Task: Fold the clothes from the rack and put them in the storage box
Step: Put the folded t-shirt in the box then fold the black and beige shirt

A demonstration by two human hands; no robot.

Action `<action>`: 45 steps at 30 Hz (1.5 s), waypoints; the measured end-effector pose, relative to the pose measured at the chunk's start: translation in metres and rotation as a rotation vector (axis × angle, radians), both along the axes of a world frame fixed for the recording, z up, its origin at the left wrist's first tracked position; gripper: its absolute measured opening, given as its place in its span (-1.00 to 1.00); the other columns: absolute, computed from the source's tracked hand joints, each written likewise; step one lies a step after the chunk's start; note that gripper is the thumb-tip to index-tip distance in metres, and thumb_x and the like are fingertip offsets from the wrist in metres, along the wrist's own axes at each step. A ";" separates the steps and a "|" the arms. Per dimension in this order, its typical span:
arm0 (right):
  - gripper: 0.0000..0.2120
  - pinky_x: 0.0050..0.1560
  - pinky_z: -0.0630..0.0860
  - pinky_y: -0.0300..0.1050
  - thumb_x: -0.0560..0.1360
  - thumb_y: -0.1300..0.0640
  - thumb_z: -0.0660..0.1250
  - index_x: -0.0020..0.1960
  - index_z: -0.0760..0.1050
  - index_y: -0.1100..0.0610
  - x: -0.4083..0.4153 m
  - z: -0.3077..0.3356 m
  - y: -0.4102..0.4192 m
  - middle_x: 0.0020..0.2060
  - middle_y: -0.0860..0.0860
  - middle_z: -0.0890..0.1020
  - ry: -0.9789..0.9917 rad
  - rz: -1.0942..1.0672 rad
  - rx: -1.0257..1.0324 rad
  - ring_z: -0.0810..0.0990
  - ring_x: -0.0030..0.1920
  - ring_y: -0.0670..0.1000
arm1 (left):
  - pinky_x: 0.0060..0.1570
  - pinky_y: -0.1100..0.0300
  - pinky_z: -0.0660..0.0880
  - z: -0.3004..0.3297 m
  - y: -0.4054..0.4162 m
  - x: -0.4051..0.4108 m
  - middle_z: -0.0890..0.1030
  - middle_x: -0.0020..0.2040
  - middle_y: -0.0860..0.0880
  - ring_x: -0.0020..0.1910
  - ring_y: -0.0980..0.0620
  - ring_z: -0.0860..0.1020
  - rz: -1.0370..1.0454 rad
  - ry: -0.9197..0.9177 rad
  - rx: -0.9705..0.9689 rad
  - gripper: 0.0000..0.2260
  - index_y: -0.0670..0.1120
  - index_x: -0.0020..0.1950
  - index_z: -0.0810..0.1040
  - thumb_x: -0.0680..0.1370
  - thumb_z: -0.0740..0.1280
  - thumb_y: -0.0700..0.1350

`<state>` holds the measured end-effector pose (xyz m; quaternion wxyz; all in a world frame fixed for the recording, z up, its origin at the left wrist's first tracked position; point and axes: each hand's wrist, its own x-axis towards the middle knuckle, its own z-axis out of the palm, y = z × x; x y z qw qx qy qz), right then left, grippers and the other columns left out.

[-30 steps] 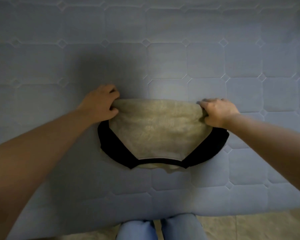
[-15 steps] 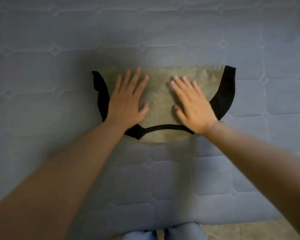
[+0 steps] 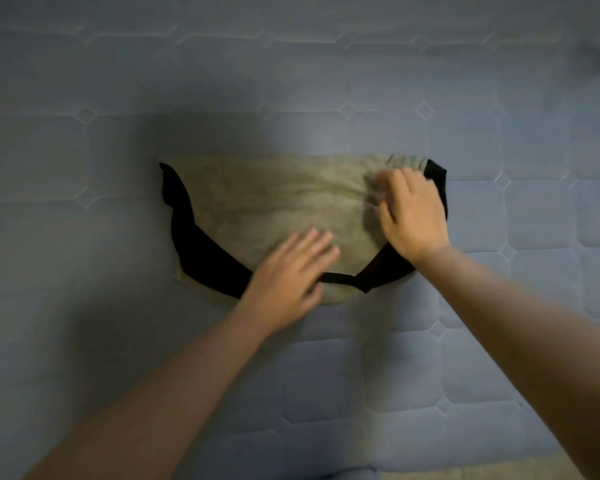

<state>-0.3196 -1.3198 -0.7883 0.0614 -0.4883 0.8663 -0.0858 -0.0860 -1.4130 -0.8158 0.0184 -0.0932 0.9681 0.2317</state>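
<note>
A small olive-beige garment with black trim [image 3: 274,202] lies flat on the blue quilted mattress [image 3: 84,341]. My left hand [image 3: 291,271] rests flat on its near edge, fingers spread, over the black band. My right hand [image 3: 413,213] lies on the garment's right side with the fingers curled at the bunched top right corner; whether it pinches the cloth is unclear through the blur. No rack or storage box is in view.
The mattress fills nearly the whole view. Its near edge runs along the bottom, with a strip of beige floor [image 3: 499,474] below it at the bottom right.
Both hands have slid from the garment's middle: the left toward the near edge, the right out to the right corner. The garment has stayed in place, laid flat after the earlier fold.
</note>
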 end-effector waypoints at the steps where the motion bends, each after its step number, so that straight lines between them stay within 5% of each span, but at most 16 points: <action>1: -0.64 -0.02 0.36 0.09 0.44 0.17 0.19 0.23 0.47 0.17 -0.011 0.002 -0.009 0.05 0.15 0.54 0.040 -0.001 0.026 0.49 0.02 0.25 | 0.46 -0.02 0.24 0.000 0.021 -0.007 0.39 0.48 -0.09 0.45 -0.09 0.35 -0.065 0.064 0.065 -0.51 -0.05 0.44 0.44 0.50 0.29 -0.03; 5: -0.46 0.30 0.29 0.10 0.43 0.13 0.16 0.42 0.38 0.06 -0.046 0.002 -0.029 0.33 0.12 0.46 -0.008 -0.052 0.315 0.42 0.30 0.24 | 0.15 0.02 0.44 0.003 0.083 -0.046 0.57 0.19 -0.07 0.08 -0.09 0.55 -0.016 0.115 0.165 -0.59 0.00 0.28 0.56 0.43 0.31 -0.14; 11: -0.53 0.13 0.44 0.12 0.54 0.24 0.23 0.43 0.32 0.02 -0.061 0.003 -0.050 0.30 0.15 0.42 -0.101 -0.143 0.531 0.36 0.36 0.23 | -0.23 0.08 0.45 0.000 0.095 -0.090 0.50 -0.02 -0.04 -0.12 -0.05 0.51 0.214 -0.081 0.087 -0.58 0.07 0.14 0.58 0.30 0.54 -0.08; 17: -0.56 0.32 0.42 0.10 0.55 0.17 0.29 0.43 0.40 0.15 -0.076 -0.002 -0.053 0.32 0.23 0.43 -0.203 -0.205 0.599 0.43 0.33 0.30 | -0.50 0.20 0.29 -0.007 0.087 -0.103 0.51 -0.32 0.02 -0.33 0.00 0.50 0.178 -0.053 -0.020 -0.80 0.01 -0.14 0.61 0.32 0.30 -0.21; 20: -0.61 0.17 0.48 0.04 0.54 0.15 0.25 0.35 0.42 0.21 -0.078 0.014 -0.060 0.25 0.26 0.51 -0.167 -0.186 0.685 0.48 0.27 0.29 | -0.55 0.23 0.19 -0.008 0.081 -0.107 0.48 -0.36 0.01 -0.41 0.02 0.47 0.175 -0.028 -0.063 -0.87 -0.01 -0.20 0.59 0.33 0.33 -0.21; 23: -0.63 0.04 0.51 0.00 0.52 0.13 0.31 0.29 0.47 0.24 -0.080 0.034 -0.071 0.13 0.25 0.57 -0.260 -0.211 0.773 0.57 0.14 0.26 | -0.54 0.18 0.28 0.002 0.074 -0.097 0.49 -0.19 -0.05 -0.30 -0.04 0.53 0.284 0.040 0.126 -0.78 -0.07 -0.07 0.55 0.31 0.44 -0.18; 26: -0.63 -0.04 0.59 -0.04 0.50 0.10 0.41 0.27 0.50 0.17 -0.083 0.067 -0.090 0.07 0.14 0.59 -0.678 -0.401 0.772 0.62 -0.04 0.12 | -0.37 0.12 0.40 0.021 0.068 -0.072 0.43 -0.04 -0.02 -0.23 -0.03 0.47 0.560 0.159 0.449 -0.84 -0.09 -0.01 0.45 0.42 0.30 -0.19; 32: -0.63 -0.26 0.63 -0.20 0.56 0.17 0.31 0.33 0.53 -0.09 -0.051 0.117 -0.147 0.06 0.05 0.57 -1.231 -0.419 0.664 0.58 -0.04 0.02 | -0.10 0.42 0.40 0.047 0.051 -0.025 0.48 -0.06 -0.01 -0.12 0.19 0.47 1.144 0.510 0.771 -0.77 -0.13 0.00 0.45 0.45 0.24 -0.41; 38: -0.81 -0.35 0.61 -0.29 0.57 0.05 0.28 0.04 0.56 0.16 0.021 0.097 -0.204 -0.07 0.08 0.66 -1.340 -0.436 0.598 0.71 -0.21 0.04 | -0.02 0.35 0.49 0.048 0.027 0.014 0.54 -0.03 0.00 -0.07 0.12 0.54 1.525 0.583 0.994 -0.78 -0.13 0.15 0.43 0.58 0.19 -0.37; 42: -0.65 -0.11 0.68 -0.08 0.59 0.01 0.24 0.31 0.41 0.13 0.070 0.078 -0.238 0.13 0.21 0.65 -1.434 -0.428 0.576 0.72 0.00 0.23 | -0.02 0.26 0.45 0.034 0.016 0.041 0.49 -0.08 -0.03 -0.18 0.19 0.46 1.690 0.598 1.017 -0.87 -0.28 0.12 0.42 0.58 0.20 -0.34; 45: -0.59 -0.15 0.67 -0.03 0.58 0.21 0.09 0.40 0.38 0.08 0.101 0.062 -0.245 0.13 0.19 0.60 -1.413 -0.344 0.557 0.72 -0.02 0.18 | -0.03 0.09 0.52 0.027 0.006 0.057 0.59 -0.01 -0.02 -0.11 0.11 0.56 1.771 0.598 1.214 -0.82 -0.12 0.12 0.47 0.52 0.30 -0.16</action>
